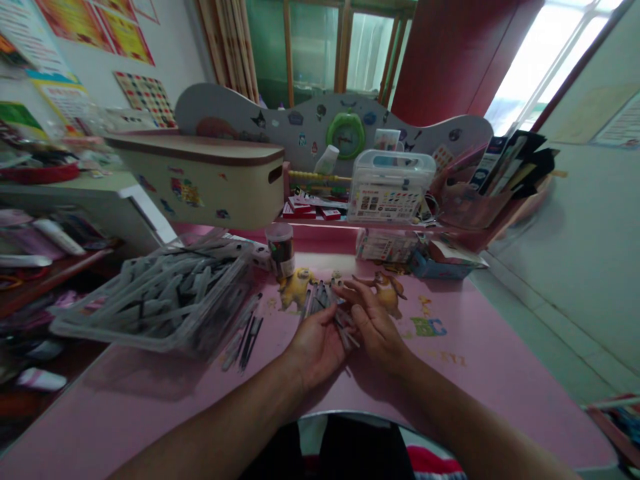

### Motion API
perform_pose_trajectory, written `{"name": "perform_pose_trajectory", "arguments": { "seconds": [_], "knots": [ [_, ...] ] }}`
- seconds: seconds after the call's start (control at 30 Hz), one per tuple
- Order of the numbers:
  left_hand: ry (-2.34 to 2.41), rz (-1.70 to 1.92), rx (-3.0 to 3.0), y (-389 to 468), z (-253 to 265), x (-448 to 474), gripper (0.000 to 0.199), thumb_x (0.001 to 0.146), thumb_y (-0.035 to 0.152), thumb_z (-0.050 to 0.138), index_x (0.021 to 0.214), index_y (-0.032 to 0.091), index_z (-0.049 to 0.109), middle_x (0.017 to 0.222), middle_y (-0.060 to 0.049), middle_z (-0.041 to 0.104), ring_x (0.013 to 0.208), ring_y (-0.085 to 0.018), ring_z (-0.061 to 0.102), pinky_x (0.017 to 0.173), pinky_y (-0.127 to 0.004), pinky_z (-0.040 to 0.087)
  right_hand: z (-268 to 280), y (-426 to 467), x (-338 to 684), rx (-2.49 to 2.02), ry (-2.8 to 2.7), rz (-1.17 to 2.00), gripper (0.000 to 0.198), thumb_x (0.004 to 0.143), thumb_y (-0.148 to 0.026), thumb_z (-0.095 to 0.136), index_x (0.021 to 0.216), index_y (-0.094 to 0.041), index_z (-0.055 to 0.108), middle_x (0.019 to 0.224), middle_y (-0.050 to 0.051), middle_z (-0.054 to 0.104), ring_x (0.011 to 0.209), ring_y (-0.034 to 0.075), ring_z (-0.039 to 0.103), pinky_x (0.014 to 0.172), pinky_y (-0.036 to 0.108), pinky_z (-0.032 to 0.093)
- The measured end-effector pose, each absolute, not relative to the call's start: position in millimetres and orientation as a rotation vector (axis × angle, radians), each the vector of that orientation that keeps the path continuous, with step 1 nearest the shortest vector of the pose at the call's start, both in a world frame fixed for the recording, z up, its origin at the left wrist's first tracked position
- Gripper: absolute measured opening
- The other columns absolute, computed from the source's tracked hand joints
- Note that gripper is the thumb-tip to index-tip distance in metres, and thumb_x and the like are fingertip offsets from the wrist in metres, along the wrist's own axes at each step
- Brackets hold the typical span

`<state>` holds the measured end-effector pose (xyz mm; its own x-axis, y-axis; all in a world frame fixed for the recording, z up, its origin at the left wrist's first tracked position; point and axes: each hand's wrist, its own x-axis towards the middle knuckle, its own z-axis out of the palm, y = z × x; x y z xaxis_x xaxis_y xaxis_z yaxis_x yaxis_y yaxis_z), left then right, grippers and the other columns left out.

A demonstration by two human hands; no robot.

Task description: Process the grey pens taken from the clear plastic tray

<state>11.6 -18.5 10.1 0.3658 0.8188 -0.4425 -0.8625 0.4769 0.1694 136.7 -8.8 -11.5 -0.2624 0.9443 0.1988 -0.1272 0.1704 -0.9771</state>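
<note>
At the middle of the pink table, my left hand [316, 348] is turned palm up, its fingers curled round a bundle of slim pens [319, 297]. My right hand [376, 321] closes against the same bundle from the other side, its fingers across the pens. Thin ends stick out between the palms, while the middle of the bundle is partly hidden. Left of my hands, several dark and clear pens [250, 340] lie side by side on the table. A clear plastic box [165, 341] beyond them is heaped with grey, translucent pen-like pieces.
A round jar [281, 250] stands behind the pens. On the shelf at the back are a lidded cream bin [210, 183], a green clock [345, 135], a clear marker case [390, 190] and a full pen holder [473, 203]. A blue box [443, 265] sits below.
</note>
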Motion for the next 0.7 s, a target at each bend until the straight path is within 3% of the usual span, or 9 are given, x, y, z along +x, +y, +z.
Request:
{"name": "perform_pose_trajectory", "arguments": {
  "seconds": [0.17,0.33,0.4,0.53,0.6,0.7],
  "knots": [
    [0.545,1.075,-0.075,-20.0,10.7,10.2,0.029,0.101,0.017,0.038,0.113,0.010,0.063,0.087,-0.011,0.071,0.075,-0.019,0.071,0.075,-0.033,0.059,-10.7,-4.8,136.0,-0.707,-1.322,1.372,0.048,0.093,-0.063,0.054,0.129,-0.032,0.059,0.136,0.008,0.064,0.126,0.027,0.060,0.112,0.048,0.041],
    [0.601,1.060,-0.050,-21.0,9.7,8.7,0.024,0.100,0.019,0.042,0.098,0.008,0.064,0.088,-0.013,0.071,0.077,-0.019,0.071,0.075,-0.031,0.060,-10.3,2.8,141.6,-0.704,-1.234,1.349,0.044,0.093,-0.063,0.052,0.123,-0.032,0.062,0.134,0.008,0.063,0.123,0.027,0.061,0.105,0.045,0.047],
    [0.674,1.056,-0.008,-21.6,13.1,6.6,0.024,0.100,0.019,0.043,0.093,0.009,0.064,0.082,-0.011,0.069,0.070,-0.017,0.069,0.067,-0.028,0.059,-8.7,5.4,145.4,-0.766,-1.213,1.277,0.043,0.092,-0.063,0.052,0.120,-0.032,0.062,0.133,0.008,0.062,0.123,0.027,0.059,0.100,0.043,0.050],
    [0.772,1.081,0.177,-24.5,30.9,-3.5,0.017,0.097,0.016,0.049,0.089,0.012,0.064,0.067,-0.001,0.056,0.046,-0.007,0.050,0.039,-0.014,0.038,-4.4,6.8,150.4,-0.949,-1.175,1.177,0.038,0.091,-0.060,0.056,0.115,-0.033,0.063,0.130,0.007,0.059,0.118,0.026,0.057,0.086,0.039,0.054],
    [0.770,1.116,0.301,-28.0,46.2,-12.4,0.015,0.095,0.015,0.052,0.086,0.012,0.063,0.064,0.001,0.050,0.042,-0.004,0.040,0.036,-0.012,0.027,-4.6,6.8,151.3,-1.012,-1.179,1.165,0.032,0.091,-0.055,0.057,0.115,-0.033,0.063,0.129,0.007,0.058,0.117,0.025,0.056,0.085,0.038,0.053],
    [0.755,1.191,0.523,-35.1,76.4,-33.7,0.012,0.093,0.017,0.058,0.086,0.013,0.065,0.064,0.002,0.049,0.043,-0.003,0.035,0.037,-0.011,0.025,-10.2,8.7,152.7,-1.014,-1.241,1.155,0.027,0.091,-0.048,0.060,0.114,-0.033,0.063,0.124,0.006,0.059,0.112,0.024,0.056,0.090,0.039,0.051]
  ]
}}
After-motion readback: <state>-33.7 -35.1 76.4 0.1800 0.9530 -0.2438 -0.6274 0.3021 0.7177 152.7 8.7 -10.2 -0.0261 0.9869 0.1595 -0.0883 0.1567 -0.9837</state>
